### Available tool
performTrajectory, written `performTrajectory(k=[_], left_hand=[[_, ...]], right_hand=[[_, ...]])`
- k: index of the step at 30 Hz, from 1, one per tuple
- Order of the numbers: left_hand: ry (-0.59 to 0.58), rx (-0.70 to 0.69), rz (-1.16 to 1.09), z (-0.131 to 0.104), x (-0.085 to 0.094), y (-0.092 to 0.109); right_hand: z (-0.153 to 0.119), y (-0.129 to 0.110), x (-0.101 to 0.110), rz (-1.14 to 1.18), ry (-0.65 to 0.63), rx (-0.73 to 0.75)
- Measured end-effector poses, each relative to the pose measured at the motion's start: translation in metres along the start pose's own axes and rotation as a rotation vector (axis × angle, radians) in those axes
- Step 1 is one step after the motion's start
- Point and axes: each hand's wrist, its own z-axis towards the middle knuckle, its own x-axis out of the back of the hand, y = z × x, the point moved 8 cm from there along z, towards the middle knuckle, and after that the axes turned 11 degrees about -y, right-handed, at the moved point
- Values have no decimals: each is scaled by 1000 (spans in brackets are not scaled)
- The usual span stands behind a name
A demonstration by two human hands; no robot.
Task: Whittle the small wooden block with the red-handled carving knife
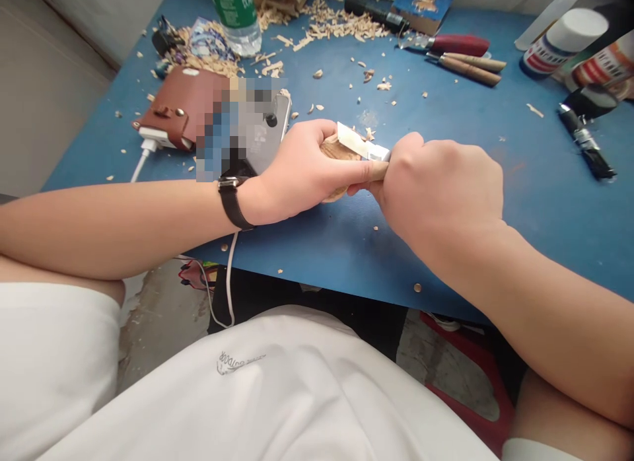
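A small light-brown piece of carved wood (335, 150) is gripped in my left hand (307, 164), just above the blue table. My right hand (440, 183) is closed in a fist around the handle of a carving knife (352, 141), whose pale blade points left and lies over the top of the wood. My left thumb stretches across toward the base of the blade, close to the right fist. The handle is mostly hidden inside my right fingers.
Wood shavings (327, 22) lie heaped at the back of the blue table (495, 131). Carving tools (470, 61), a water bottle (235, 18), paint bottles (559, 45), a brown leather case (183, 101), a phone (267, 124) and a white cable (231, 276) are around.
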Motion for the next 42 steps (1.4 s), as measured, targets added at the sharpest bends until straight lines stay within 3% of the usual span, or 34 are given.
performTrajectory(k=[2, 4, 10, 13, 17, 25, 30, 34, 42], left_hand=[[25, 6, 1, 1, 3, -2], [40, 22, 9, 1, 8, -4], [-93, 86, -81, -6, 13, 0], [-133, 145, -77, -12, 11, 2], [-172, 92, -31, -12, 4, 9], [-121, -27, 39, -13, 3, 18], [-54, -12, 99, -14, 6, 12], [-35, -20, 61, -14, 6, 7], [-19, 18, 64, -10, 10, 0]], right_hand=[[0, 9, 0, 28, -35, -145], [3, 11, 1, 20, -45, -154], [18, 17, 8, -153, 21, 60], [20, 14, 6, -249, -2, 192], [13, 3, 3, -318, -53, 273], [10, 1, 1, -293, -85, 207], [14, 4, -1, -206, -82, 172], [15, 4, 0, -101, -6, 175], [14, 1, -3, -148, 13, 94]])
